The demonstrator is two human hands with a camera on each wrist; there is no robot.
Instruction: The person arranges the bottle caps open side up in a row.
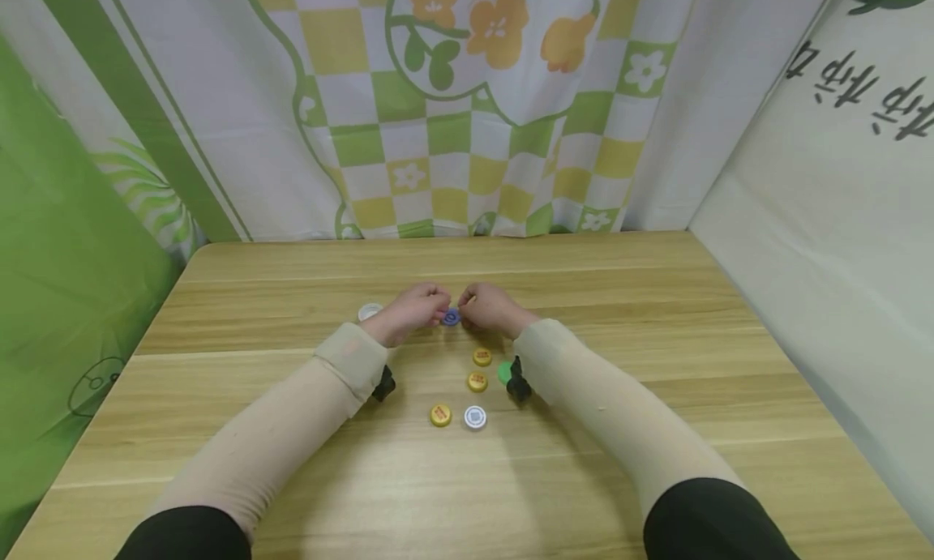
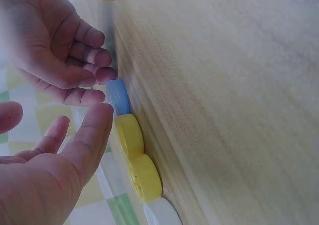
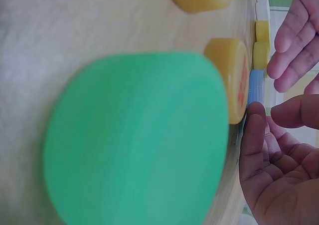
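A blue bottle cap [image 1: 451, 317] lies flat on the table between the two hands. My left hand [image 1: 410, 311] is at its left, with extended fingers; the index fingertip is close above the cap's edge in the left wrist view. From the right, my right hand [image 1: 496, 309] reaches in with loosely bent fingers, its fingertips at the blue cap's side. Two yellow caps [image 2: 129, 135] and a white cap [image 2: 162, 212] continue the row from the blue one. In the head view the left hand hides those yellow caps, and the white cap [image 1: 370, 310] shows beside its wrist.
Nearer the body lie three yellow caps with red print [image 1: 477, 382], a white cap with a printed square [image 1: 475, 417] and a green cap [image 1: 505, 372] partly behind the right wrist camera. Curtains hang behind the wooden table [image 1: 657, 301].
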